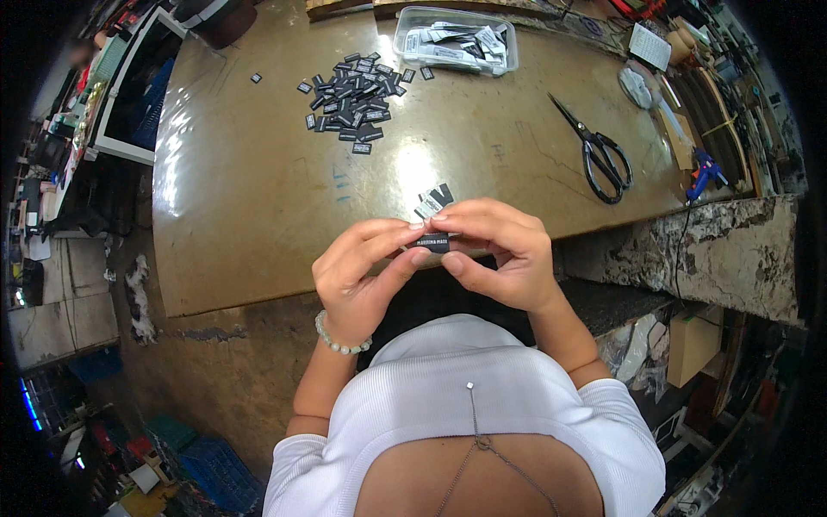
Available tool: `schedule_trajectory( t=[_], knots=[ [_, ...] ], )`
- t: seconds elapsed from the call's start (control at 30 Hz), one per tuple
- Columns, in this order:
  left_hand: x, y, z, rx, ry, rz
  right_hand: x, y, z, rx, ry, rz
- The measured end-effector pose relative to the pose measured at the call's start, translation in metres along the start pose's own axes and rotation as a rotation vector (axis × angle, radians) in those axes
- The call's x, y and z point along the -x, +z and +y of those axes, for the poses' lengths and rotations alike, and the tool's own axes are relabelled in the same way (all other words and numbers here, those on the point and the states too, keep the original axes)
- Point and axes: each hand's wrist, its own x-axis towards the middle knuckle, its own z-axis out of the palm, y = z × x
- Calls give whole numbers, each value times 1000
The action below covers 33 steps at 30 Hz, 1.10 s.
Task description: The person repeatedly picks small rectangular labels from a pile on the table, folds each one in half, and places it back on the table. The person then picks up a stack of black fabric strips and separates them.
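A small black fabric label (433,243) with pale lettering is pinched between my two hands, just over the table's near edge. My left hand (357,267) grips its left end between thumb and fingers. At its right end, my right hand (508,250) holds it the same way. Just beyond my fingertips, a few black and white label strips (434,201) lie on the table. Farther off to the left sits a loose heap of small black labels (351,96), with one label (256,78) lying apart from it.
The brown table (250,198) has a clear plastic box (515,56) of label strips at its far side. Black-handled scissors (594,151) lie to the right. Near the right edge are a blue glue gun (706,175) and a transparent roll (636,88). A dark pot (220,21) stands far left.
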Motion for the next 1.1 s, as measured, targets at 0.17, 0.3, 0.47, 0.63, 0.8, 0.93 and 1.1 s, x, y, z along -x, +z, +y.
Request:
schedule_trajectory(
  t=[0.17,0.3,0.47,0.63,0.8,0.93,1.1],
  knots=[
    [-2,1,4,10,63,-24,-1,-3,-2,154,-152,-30],
    [-3,1,8,106,26,-68,-1,-4,-1,185,-168,-15],
    [-4,3,6,99,-59,-108,2,-7,-2,136,-40,-5],
    [-4,8,2,179,-213,-60,0,0,0,123,56,60],
    [-6,6,3,-105,-143,-169,-12,-15,-4,330,-102,-191],
    [-13,8,-2,-81,-76,-80,-10,-9,-3,194,162,-177],
    [-12,11,-4,133,-246,22,5,19,11,-572,515,-45]
  ],
)
